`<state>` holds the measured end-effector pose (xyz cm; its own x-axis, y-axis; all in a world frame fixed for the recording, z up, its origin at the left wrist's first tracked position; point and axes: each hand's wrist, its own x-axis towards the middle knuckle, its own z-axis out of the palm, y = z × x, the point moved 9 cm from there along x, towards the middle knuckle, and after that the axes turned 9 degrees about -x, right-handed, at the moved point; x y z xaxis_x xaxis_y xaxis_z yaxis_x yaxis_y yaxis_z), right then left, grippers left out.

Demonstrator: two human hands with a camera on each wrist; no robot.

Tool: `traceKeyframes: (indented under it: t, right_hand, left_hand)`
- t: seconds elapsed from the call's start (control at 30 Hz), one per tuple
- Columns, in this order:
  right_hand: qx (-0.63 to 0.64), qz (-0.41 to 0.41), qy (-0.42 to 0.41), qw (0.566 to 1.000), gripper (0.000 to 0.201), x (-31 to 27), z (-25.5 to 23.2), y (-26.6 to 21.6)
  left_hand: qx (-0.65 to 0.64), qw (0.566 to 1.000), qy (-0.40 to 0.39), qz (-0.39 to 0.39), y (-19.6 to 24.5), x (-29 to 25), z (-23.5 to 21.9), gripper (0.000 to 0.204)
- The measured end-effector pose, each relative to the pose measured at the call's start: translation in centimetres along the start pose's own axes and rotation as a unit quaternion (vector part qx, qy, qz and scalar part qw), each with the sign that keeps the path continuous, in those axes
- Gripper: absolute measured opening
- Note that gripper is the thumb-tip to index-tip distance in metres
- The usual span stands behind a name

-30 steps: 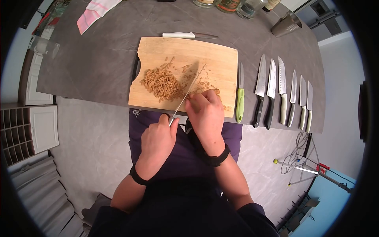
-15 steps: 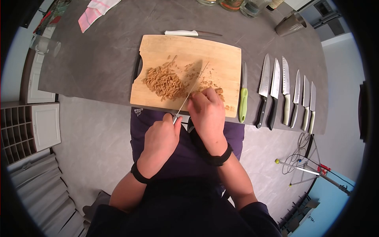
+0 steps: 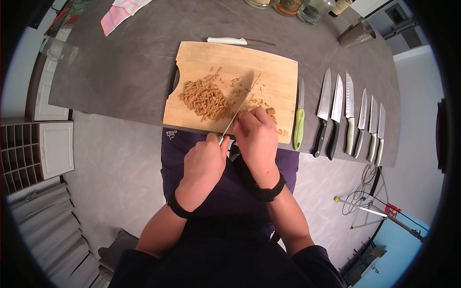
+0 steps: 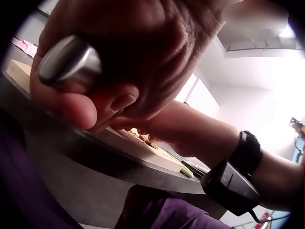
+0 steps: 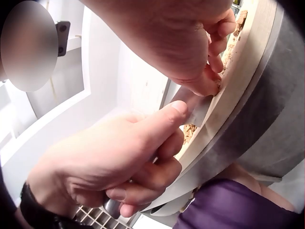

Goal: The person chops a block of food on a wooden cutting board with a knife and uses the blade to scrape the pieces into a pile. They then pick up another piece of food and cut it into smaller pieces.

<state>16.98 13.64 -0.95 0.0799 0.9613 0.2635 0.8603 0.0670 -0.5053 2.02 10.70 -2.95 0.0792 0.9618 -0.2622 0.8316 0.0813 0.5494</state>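
Observation:
My left hand point(image 3: 204, 165) grips a knife point(image 3: 242, 103) by its handle, the thumb lying forward along it; the metal handle end point(image 4: 66, 64) sticks out of the fist in the left wrist view. The blade slants away to the right over a wooden cutting board point(image 3: 230, 55). Right of the blade, my right hand point(image 3: 259, 144) has its fingers curled down on a brown food piece, mostly hidden under the fingertips. Left of the blade lies a heap of chopped brown strips point(image 3: 204, 100). Crumbs and a few bits point(image 3: 271, 113) lie beyond the right fingers.
A white-handled knife point(image 3: 228, 41) lies behind the board. Right of the board are a green-handled knife point(image 3: 299, 127) and a row of several more knives point(image 3: 349, 115). A dark metal cup point(image 3: 356, 34), glass bottles point(image 3: 288, 6) and a pink-striped cloth point(image 3: 120, 15) are farther back.
The head view has shifted slightly, so the board sits a little farther right. Both hands keep their holds, the left hand somewhat nearer the right one, with the blade still beside the right fingers.

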Motion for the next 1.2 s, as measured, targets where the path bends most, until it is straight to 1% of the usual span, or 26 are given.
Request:
traceKeyframes:
  t: [0.13, 0.23, 0.33, 0.43, 0.53, 0.73, 0.83, 0.93, 1.03, 1.13, 1.2]
  right_hand:
    - [0.001, 0.002, 0.007, 1.0, 0.009, 0.0, -0.1, 0.0]
    - [-0.007, 0.006, 0.011, 1.0, 0.008, 0.0, -0.2, -0.2]
    - [-0.013, 0.008, 0.013, 1.0, 0.009, 0.0, -0.3, -0.1]
    - [-0.013, 0.019, 0.01, 1.0, 0.01, -0.2, -0.2, 0.1]
    - [0.009, 0.029, 0.018, 0.999, 0.012, -0.4, -0.1, 0.4]
    - [0.022, 0.052, 0.003, 0.998, 0.013, -0.8, 0.1, 1.1]
    - [0.035, 0.087, -0.006, 0.996, 0.016, -0.7, 0.1, 1.3]
    - [0.023, 0.091, -0.008, 0.996, 0.017, -0.6, 0.0, 1.4]
    - [0.015, 0.085, -0.025, 0.996, 0.018, -0.5, 0.0, 1.5]
    - [0.022, 0.075, -0.022, 0.997, 0.019, -0.4, 0.0, 1.6]
    - [0.025, 0.08, -0.023, 0.996, 0.018, -0.4, 0.2, 1.8]
  left_hand:
    - [-0.037, 0.999, -0.002, -0.007, 0.3, 0.4, -0.3, 0.042]
    - [-0.018, 1.0, 0.011, 0.005, 0.5, 1.2, 0.3, 0.043]
    - [-0.022, 1.0, 0.013, -0.002, 0.6, 1.7, 0.6, 0.043]
    - [-0.021, 0.999, 0.022, 0.01, 0.4, 2.0, 0.6, 0.043]
    - [-0.023, 0.999, 0.027, 0.024, 0.1, 2.1, 0.2, 0.043]
    - [-0.041, 0.999, 0.022, 0.014, -0.4, 1.2, -0.8, 0.043]
    - [-0.052, 0.998, 0.013, 0.015, -0.6, 0.7, -0.7, 0.041]
    - [-0.05, 0.998, 0.027, 0.027, -0.7, 0.3, -0.5, 0.041]
    - [-0.052, 0.998, 0.023, 0.032, -0.7, 0.0, -0.4, 0.041]
    - [-0.033, 0.998, 0.025, 0.037, -0.9, -0.1, -0.1, 0.042]
    - [-0.045, 0.998, 0.022, 0.03, -0.9, -0.2, -0.2, 0.041]
